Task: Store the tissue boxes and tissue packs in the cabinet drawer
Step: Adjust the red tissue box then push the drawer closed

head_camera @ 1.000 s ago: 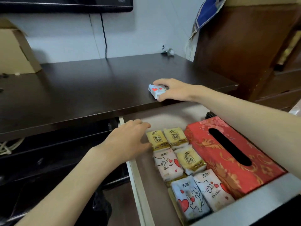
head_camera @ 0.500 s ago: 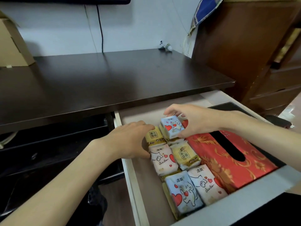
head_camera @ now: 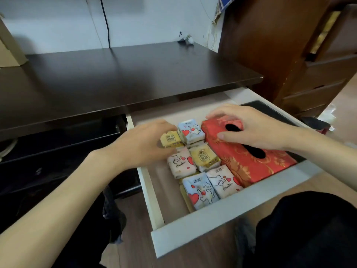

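six tissue packs (head_camera: 201, 157), one tissue box (head_camera: 249, 161)

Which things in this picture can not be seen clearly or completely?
- Head view: the far end of the red tissue box is hidden under the right hand.
- The yellow pack is partly covered by the left hand.
- Packs lying under the top layer show only edges.
- The drawer back goes under the dark desktop.
- Print on the packs is too small.

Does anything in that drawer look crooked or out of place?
Mostly tidy. Only the blue heart pack at the back looks odd: it sits higher than its neighbours, tilted, apparently on another pack beside the red tissue box.
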{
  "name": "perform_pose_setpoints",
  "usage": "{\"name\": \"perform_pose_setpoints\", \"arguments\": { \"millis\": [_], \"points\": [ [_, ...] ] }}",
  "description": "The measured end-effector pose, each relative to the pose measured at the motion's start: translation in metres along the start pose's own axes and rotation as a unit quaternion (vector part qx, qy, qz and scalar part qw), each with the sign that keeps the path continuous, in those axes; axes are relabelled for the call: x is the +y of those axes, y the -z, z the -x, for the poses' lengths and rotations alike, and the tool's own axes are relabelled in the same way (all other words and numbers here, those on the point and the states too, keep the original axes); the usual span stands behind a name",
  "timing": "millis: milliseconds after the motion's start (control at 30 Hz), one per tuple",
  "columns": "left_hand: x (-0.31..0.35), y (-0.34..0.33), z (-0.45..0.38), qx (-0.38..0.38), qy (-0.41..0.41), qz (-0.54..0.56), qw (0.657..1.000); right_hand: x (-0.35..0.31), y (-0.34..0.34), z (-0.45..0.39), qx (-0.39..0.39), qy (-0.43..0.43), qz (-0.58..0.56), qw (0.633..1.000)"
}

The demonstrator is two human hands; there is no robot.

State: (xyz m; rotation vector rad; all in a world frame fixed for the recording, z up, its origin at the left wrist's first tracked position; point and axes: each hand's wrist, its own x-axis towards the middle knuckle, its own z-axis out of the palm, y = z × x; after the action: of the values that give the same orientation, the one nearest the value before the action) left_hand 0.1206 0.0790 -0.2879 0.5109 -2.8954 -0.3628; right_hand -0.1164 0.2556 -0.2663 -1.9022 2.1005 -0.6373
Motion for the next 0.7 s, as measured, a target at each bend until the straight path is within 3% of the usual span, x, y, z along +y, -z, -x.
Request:
{"name": "perform_pose_setpoints", "arguments": {
  "millis": [233,467,700],
  "points": [
    [0.082,0.007,0.063,0.021,0.005,0.13,0.991,0.01,-0.016,0.119,0.025,-0.01,-0.017,0.999],
    [0.141,-0.031,0.118,0.021,0.001,-0.028,0.999,0.026,-0.026,0.164,0.063,-0.047,0.072,0.994],
    [0.133,-0.047,0.113,0.067,-0.051,-0.118,0.989,0.037,-0.041,0.158,0.114,-0.009,0.136,0.984]
  ]
}}
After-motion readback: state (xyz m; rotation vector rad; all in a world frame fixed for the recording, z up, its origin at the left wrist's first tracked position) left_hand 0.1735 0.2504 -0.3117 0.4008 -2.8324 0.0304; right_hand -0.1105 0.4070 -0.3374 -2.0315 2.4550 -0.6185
